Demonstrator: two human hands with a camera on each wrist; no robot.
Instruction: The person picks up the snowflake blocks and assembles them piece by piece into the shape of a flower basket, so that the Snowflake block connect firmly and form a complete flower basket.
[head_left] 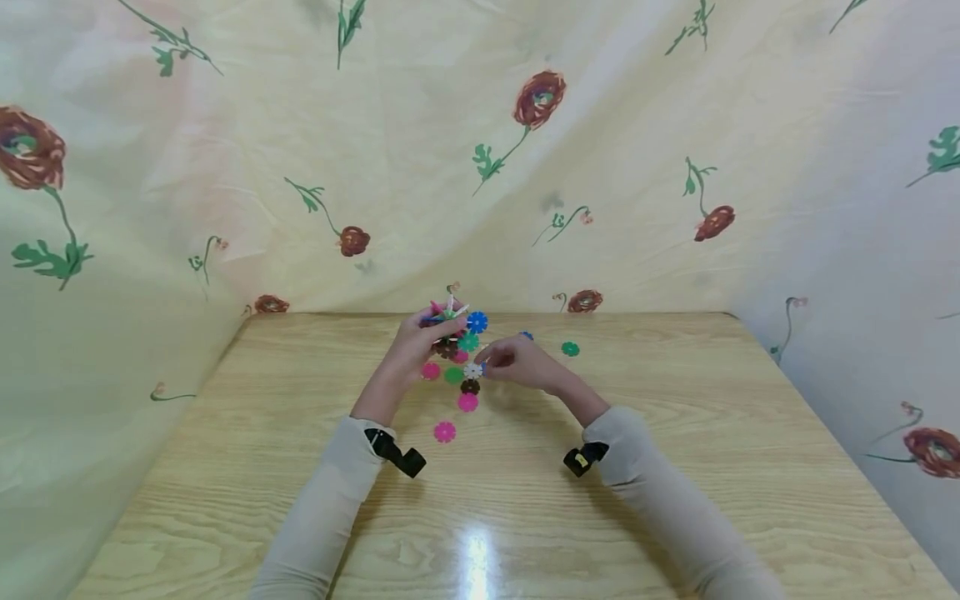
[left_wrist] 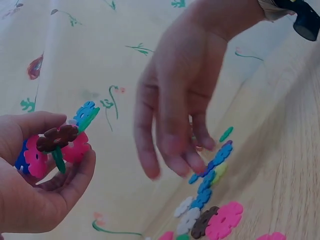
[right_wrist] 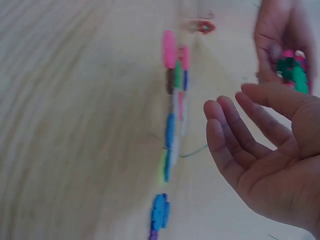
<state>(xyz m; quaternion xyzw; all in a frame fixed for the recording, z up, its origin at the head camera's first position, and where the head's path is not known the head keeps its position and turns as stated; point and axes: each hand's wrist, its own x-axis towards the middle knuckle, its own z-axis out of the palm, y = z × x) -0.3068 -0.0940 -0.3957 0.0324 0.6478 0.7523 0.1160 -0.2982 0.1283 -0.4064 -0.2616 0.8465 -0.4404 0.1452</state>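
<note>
My left hand [head_left: 411,346] grips a cluster of interlocking plastic flower discs [left_wrist: 57,137], pink, brown, green and blue, joined at different angles and raised over the table. In both wrist views my right hand [head_left: 521,364] hovers with loosely bent fingers and nothing between them. Below and beside it lie loose discs: a white disc [left_wrist: 188,220], a brown disc [left_wrist: 204,223] and a pink disc [left_wrist: 225,220] overlap in the left wrist view. Several blue discs [left_wrist: 201,197] and a yellow-green disc [left_wrist: 219,173] lie farther along. The left palm hides part of the cluster.
A single pink disc [head_left: 445,432] lies on the wooden table [head_left: 480,492] nearer to me, and a green disc [head_left: 571,349] lies off to the right. A flowered cloth [head_left: 420,150] hangs behind the table's far edge and along both sides.
</note>
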